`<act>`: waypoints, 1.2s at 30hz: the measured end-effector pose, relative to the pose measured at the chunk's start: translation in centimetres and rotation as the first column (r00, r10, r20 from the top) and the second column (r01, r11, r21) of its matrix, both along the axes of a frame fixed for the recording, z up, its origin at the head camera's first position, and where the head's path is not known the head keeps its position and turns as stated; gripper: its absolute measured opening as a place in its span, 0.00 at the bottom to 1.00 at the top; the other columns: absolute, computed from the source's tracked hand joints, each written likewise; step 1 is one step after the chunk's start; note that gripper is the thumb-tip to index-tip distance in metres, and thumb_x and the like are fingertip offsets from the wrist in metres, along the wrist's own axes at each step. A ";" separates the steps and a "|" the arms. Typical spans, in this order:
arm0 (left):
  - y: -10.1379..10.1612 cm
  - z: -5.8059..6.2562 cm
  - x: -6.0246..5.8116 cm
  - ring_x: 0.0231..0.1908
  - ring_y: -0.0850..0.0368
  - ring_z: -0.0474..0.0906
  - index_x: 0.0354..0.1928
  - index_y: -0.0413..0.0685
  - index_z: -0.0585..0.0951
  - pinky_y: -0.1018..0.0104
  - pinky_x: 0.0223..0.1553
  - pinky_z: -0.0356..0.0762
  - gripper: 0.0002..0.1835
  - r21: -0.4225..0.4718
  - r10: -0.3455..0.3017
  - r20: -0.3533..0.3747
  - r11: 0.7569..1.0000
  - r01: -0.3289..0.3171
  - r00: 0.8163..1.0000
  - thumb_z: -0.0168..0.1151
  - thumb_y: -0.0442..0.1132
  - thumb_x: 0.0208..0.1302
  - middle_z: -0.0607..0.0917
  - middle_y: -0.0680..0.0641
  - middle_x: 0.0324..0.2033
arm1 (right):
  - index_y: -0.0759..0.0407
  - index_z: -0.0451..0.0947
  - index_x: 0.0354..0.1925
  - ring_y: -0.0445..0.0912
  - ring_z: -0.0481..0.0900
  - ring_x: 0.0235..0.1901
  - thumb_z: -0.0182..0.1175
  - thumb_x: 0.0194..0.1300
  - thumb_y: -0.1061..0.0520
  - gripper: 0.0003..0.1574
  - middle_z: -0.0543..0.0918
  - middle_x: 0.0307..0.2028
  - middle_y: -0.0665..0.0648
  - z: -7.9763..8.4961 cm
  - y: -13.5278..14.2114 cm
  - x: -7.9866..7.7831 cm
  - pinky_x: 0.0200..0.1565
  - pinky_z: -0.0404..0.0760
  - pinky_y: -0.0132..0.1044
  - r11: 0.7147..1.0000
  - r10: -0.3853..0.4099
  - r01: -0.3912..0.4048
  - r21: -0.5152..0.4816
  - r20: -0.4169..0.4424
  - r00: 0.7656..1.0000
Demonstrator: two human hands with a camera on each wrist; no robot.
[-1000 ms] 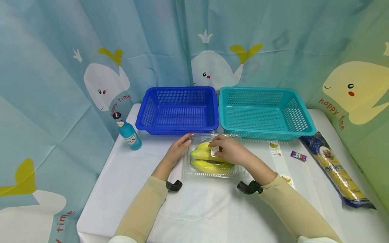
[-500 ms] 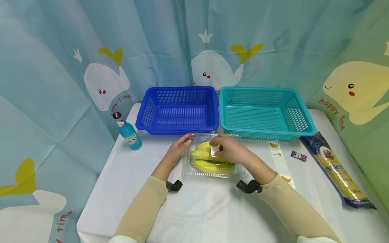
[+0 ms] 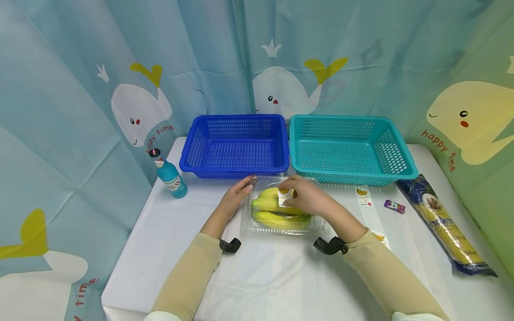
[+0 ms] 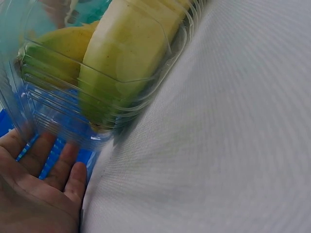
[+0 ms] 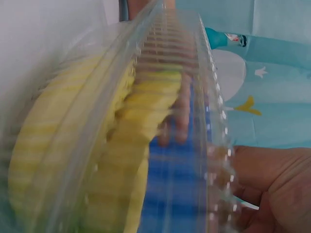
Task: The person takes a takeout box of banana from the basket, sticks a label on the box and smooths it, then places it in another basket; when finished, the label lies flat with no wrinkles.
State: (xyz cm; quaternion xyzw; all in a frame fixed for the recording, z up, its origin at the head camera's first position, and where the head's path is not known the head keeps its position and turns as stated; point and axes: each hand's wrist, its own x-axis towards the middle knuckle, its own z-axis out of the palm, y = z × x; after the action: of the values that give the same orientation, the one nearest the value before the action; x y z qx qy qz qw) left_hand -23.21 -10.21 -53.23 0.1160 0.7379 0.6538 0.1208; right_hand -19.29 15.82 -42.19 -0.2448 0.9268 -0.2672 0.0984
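Observation:
In the head view a clear plastic clamshell box with yellow bananas inside stands in front of the baskets. My left hand rests its relaxed fingers against the box's left side. The left wrist view has those fingers extended at the box wall, with greenish banana tips behind the plastic. Over the lid, my right hand pinches a small white sticker with a banana picture, its face showing. In the right wrist view the right hand is beyond the ridged box edge; the sticker is hidden.
A blue basket and a teal basket stand side by side behind the box. To the left is a teal bottle. Rightward lie a strip of banana stickers, a purple packet and a long pasta bag.
The sticker in my right hand has shifted slightly and turned, so more of its banana picture shows. The left hand and the box have stayed put.

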 end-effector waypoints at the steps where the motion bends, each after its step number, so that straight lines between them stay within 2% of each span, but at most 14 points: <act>1: 0.0 0.0 0.0 0.75 0.50 0.56 0.73 0.55 0.67 0.50 0.76 0.49 0.31 -0.004 -0.003 0.002 1.000 0.003 1.000 0.54 0.54 0.72 0.67 0.48 0.72 | 0.58 0.79 0.57 0.45 0.80 0.37 0.69 0.60 0.59 0.26 0.79 0.53 0.59 0.0 0.2 0.0 0.43 0.82 0.43 1.000 -0.001 0.001 -0.005 -0.001 1.000; 5: 0.1 0.1 0.0 0.75 0.51 0.57 0.73 0.57 0.67 0.49 0.76 0.50 0.30 -0.017 -0.003 0.010 1.000 0.004 1.000 0.54 0.56 0.72 0.68 0.49 0.72 | 0.57 0.81 0.55 0.46 0.81 0.37 0.70 0.59 0.59 0.25 0.78 0.52 0.59 0.2 0.6 0.1 0.44 0.81 0.44 1.000 -0.016 0.017 0.006 -0.017 1.000; 11: 0.2 0.1 0.2 0.75 0.49 0.57 0.72 0.56 0.68 0.47 0.76 0.49 0.30 -0.021 0.009 0.002 1.000 -0.009 1.000 0.54 0.55 0.72 0.68 0.48 0.72 | 0.59 0.79 0.58 0.56 0.78 0.51 0.69 0.62 0.56 0.26 0.77 0.56 0.62 0.4 1.5 0.3 0.52 0.79 0.51 0.997 -0.062 0.063 0.047 -0.020 0.998; 13: 0.2 0.1 0.2 0.75 0.49 0.57 0.72 0.56 0.68 0.47 0.76 0.50 0.30 -0.022 0.013 0.002 1.000 -0.013 1.000 0.54 0.55 0.72 0.68 0.48 0.72 | 0.60 0.79 0.59 0.58 0.77 0.53 0.68 0.62 0.56 0.27 0.76 0.56 0.63 0.4 1.8 0.3 0.53 0.79 0.52 0.996 -0.071 0.072 0.053 -0.025 0.997; 18: 0.1 0.3 0.2 0.74 0.48 0.58 0.72 0.59 0.68 0.46 0.75 0.52 0.30 -0.064 0.014 0.005 0.998 -0.013 1.000 0.54 0.57 0.71 0.69 0.48 0.71 | 0.60 0.78 0.60 0.59 0.79 0.52 0.68 0.62 0.56 0.27 0.76 0.56 0.64 0.3 2.3 0.5 0.52 0.80 0.52 0.996 -0.077 0.078 0.046 -0.034 0.996; 21: -0.1 0.8 0.1 0.73 0.46 0.61 0.72 0.59 0.67 0.45 0.73 0.56 0.31 -0.148 -0.001 -0.019 0.989 -0.001 1.000 0.53 0.59 0.71 0.69 0.46 0.71 | 0.59 0.78 0.60 0.54 0.81 0.45 0.68 0.62 0.56 0.28 0.76 0.56 0.64 0.3 2.4 0.5 0.47 0.81 0.49 0.997 -0.071 0.071 0.029 -0.029 0.997; 23: -0.4 1.5 0.0 0.72 0.44 0.63 0.74 0.60 0.65 0.45 0.72 0.59 0.33 -0.225 -0.034 -0.034 0.974 0.026 0.999 0.51 0.61 0.71 0.69 0.44 0.71 | 0.59 0.78 0.60 0.50 0.80 0.39 0.68 0.62 0.56 0.29 0.76 0.56 0.63 0.4 2.6 0.4 0.43 0.80 0.45 0.997 -0.069 0.069 0.015 -0.020 0.997; 25: -0.8 2.5 0.1 0.71 0.43 0.64 0.75 0.62 0.61 0.45 0.71 0.61 0.36 -0.341 -0.076 -0.045 0.938 0.056 0.996 0.48 0.66 0.70 0.69 0.44 0.71 | 0.58 0.78 0.61 0.46 0.77 0.34 0.68 0.62 0.55 0.29 0.76 0.56 0.62 0.4 2.8 0.4 0.39 0.78 0.42 0.998 -0.068 0.068 0.001 -0.005 0.998; 28: -1.3 4.8 0.7 0.73 0.42 0.59 0.77 0.67 0.56 0.42 0.72 0.57 0.39 -0.530 -0.111 -0.049 0.845 0.068 0.993 0.43 0.72 0.68 0.63 0.46 0.74 | 0.57 0.77 0.61 0.43 0.74 0.32 0.68 0.63 0.54 0.29 0.75 0.56 0.61 0.5 2.9 0.4 0.36 0.75 0.38 0.998 -0.069 0.069 -0.012 0.017 0.998; 30: -1.4 6.6 1.4 0.74 0.43 0.58 0.77 0.67 0.57 0.41 0.72 0.57 0.39 -0.641 -0.115 -0.082 0.767 0.036 0.990 0.41 0.73 0.68 0.62 0.47 0.75 | 0.57 0.77 0.61 0.43 0.73 0.31 0.67 0.64 0.53 0.28 0.76 0.56 0.60 0.5 3.0 0.3 0.34 0.74 0.37 0.998 -0.061 0.062 -0.014 0.014 0.998; 32: -1.0 8.4 2.2 0.74 0.44 0.59 0.75 0.64 0.63 0.41 0.72 0.59 0.37 -0.706 -0.104 -0.141 0.708 -0.026 0.985 0.42 0.70 0.70 0.64 0.48 0.74 | 0.57 0.78 0.60 0.43 0.73 0.31 0.66 0.64 0.52 0.27 0.77 0.55 0.60 0.7 3.1 0.2 0.33 0.74 0.37 0.998 -0.058 0.058 -0.012 0.007 0.998; 34: -0.5 10.0 2.8 0.71 0.45 0.65 0.70 0.60 0.70 0.43 0.69 0.65 0.33 -0.742 -0.118 -0.210 0.665 -0.080 0.971 0.42 0.67 0.72 0.71 0.49 0.70 | 0.58 0.78 0.59 0.44 0.74 0.32 0.66 0.65 0.51 0.26 0.79 0.53 0.61 0.8 3.1 0.0 0.33 0.75 0.37 0.998 -0.054 0.054 -0.007 -0.006 0.998; 36: 0.3 11.3 3.1 0.66 0.47 0.71 0.65 0.58 0.76 0.46 0.65 0.70 0.29 -0.755 -0.154 -0.252 0.649 -0.094 0.955 0.44 0.64 0.73 0.77 0.51 0.64 | 0.58 0.79 0.58 0.45 0.75 0.33 0.65 0.65 0.50 0.26 0.80 0.52 0.60 1.1 3.1 -0.1 0.35 0.76 0.39 0.998 -0.061 0.061 -0.001 -0.008 0.998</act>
State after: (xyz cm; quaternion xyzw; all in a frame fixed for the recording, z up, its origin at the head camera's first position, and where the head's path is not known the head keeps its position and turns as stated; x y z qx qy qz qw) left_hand -20.10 -9.89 -41.91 0.1629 0.9506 0.2577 0.0580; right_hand -19.36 18.88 -41.13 -0.2173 0.9342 -0.2694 0.0864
